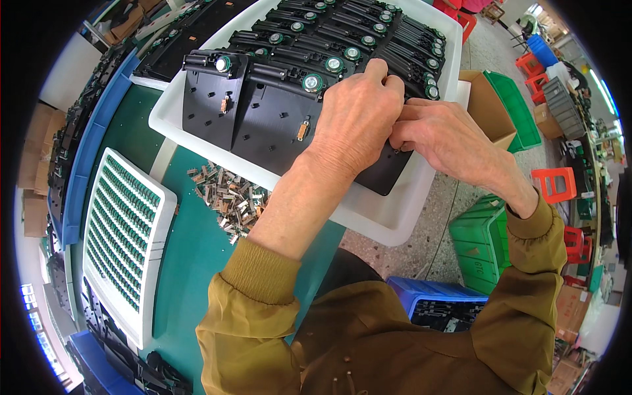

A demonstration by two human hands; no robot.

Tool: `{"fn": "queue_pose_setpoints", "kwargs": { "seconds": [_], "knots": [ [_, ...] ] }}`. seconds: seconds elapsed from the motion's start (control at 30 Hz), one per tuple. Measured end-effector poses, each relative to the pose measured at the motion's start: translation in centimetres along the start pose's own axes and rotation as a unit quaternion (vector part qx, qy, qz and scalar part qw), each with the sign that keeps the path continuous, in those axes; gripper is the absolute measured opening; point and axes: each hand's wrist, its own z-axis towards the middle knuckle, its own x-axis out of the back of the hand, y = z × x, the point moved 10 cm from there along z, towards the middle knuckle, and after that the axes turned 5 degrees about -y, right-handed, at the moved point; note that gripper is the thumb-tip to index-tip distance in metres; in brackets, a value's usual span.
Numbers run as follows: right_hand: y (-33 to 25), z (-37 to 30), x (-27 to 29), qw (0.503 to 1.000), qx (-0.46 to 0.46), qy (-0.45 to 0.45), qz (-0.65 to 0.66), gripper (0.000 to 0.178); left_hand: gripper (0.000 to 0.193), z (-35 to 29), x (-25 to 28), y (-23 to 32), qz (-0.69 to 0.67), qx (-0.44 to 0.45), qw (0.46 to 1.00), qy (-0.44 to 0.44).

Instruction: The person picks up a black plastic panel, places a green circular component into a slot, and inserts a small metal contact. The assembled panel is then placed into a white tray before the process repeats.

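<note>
My left hand [361, 110] is closed over the right part of a black plastic panel [273, 122], its fingertips hidden behind the knuckles. Against it, my right hand [444, 137] pinches with thumb and fingers at the panel's right side. Whatever sits between the fingers is too small or hidden. The panel lies tilted on a stack of similar black parts [299, 43] in a white tray [197, 143]. Round silver discs with green rims [313, 82] line its upper edge. Small brass-coloured parts [303, 130] are set in its flat faces.
A pile of small metal parts [230, 201] lies on the green table [191, 263]. Left of it is a white foam tray [161, 243] holding rows of small green pieces. Beside me stand a green crate [477, 240], a blue bin [411, 288] and a cardboard box [490, 108].
</note>
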Motion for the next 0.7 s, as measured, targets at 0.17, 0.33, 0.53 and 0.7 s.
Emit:
{"fn": "queue_pose_setpoints", "kwargs": {
  "seconds": [0.17, 0.33, 0.53, 0.7],
  "knots": [
    [0.1, 0.1, -0.4, 1.000, -0.009, -0.011, -0.006, 0.021, 0.025, -0.1, 0.0, 0.1, -0.002, -0.003, 1.000, 0.003],
    [0.0, 0.2, 0.2, 1.000, -0.009, 0.003, -0.002, 0.021, 0.026, 0.0, 0.1, 0.0, -0.004, -0.006, 1.000, 0.006],
    [-0.4, 0.5, 0.1, 0.999, 0.000, -0.020, -0.043, 0.018, 0.028, 0.1, 0.2, -0.1, -0.001, -0.005, 1.000, 0.004],
    [-0.9, 0.4, 0.0, 0.998, 0.007, -0.005, -0.068, 0.012, 0.028, 0.0, 0.1, 0.0, -0.004, -0.007, 1.000, 0.007]
  ]
}}
